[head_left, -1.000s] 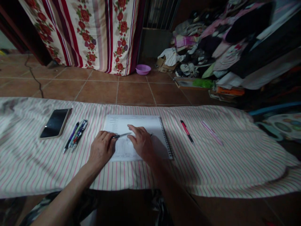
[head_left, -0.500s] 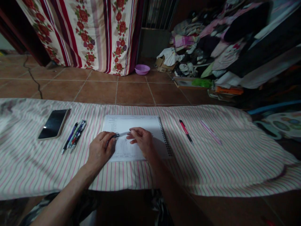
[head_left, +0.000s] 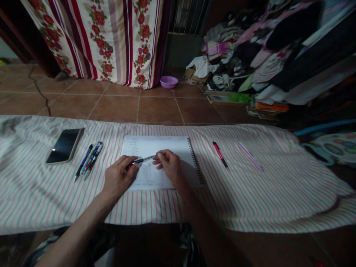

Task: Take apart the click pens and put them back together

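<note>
Head cam: L hand (head_left: 118,176) is gripping the pen (head_left: 143,160) by its dark end btwn thumb & fingers; R hand (head_left: 171,167) is pinching the silvery end w/ thumb & index, other fingers sitting loosely bent. Pen is slanting over the spiral notebook (head_left: 164,144), approx mid-page. Handling seems to be mid-way; whether any part is coming loose, can't tell. Red pen (head_left: 220,155) & pink pen (head_left: 250,156) are lying apart, unheld, to the R; pen bunch (head_left: 89,161) is lying near a phone (head_left: 64,145), L side. Striped cloth (head_left: 278,185) is covering the surface, wrinkling a bit. Bkgd: floral curtain (head_left: 116,44) is hanging, purple basin (head_left: 168,82) is sitting on tiled floor (head_left: 158,107), clothes (head_left: 219,48) are piling up far R.
</note>
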`<state>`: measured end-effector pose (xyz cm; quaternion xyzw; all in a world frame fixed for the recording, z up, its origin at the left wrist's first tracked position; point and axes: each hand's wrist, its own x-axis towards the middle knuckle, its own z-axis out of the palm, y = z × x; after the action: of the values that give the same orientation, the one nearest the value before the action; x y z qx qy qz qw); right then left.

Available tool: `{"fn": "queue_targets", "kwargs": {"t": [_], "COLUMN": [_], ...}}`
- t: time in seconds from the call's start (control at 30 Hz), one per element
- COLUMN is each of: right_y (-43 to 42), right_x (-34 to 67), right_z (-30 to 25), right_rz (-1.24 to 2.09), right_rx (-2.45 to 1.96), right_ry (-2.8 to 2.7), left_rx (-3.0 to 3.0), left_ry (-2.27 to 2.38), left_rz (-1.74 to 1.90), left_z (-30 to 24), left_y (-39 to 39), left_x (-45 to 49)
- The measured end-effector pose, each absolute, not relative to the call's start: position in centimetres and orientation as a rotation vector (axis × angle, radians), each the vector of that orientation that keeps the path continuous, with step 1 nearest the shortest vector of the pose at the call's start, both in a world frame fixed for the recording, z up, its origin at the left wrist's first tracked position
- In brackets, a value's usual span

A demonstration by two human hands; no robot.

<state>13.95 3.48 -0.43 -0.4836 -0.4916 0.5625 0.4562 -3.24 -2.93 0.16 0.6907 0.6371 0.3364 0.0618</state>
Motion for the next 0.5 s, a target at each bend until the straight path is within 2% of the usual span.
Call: {"fn": "queue_targets", "kwargs": {"t": [0.5], "right_y": [3.87], "right_x": [14.58], "right_z": [0.33], "right_rz": [1.395], "right_rx": [-1.200], "right_ry": [-1.024], "left_rx": [1.998], "left_ry": [1.728], "left_rz": [1.077], "left_z": [0.03], "left_y": [-2.70], "left_x": [-3.94]}}
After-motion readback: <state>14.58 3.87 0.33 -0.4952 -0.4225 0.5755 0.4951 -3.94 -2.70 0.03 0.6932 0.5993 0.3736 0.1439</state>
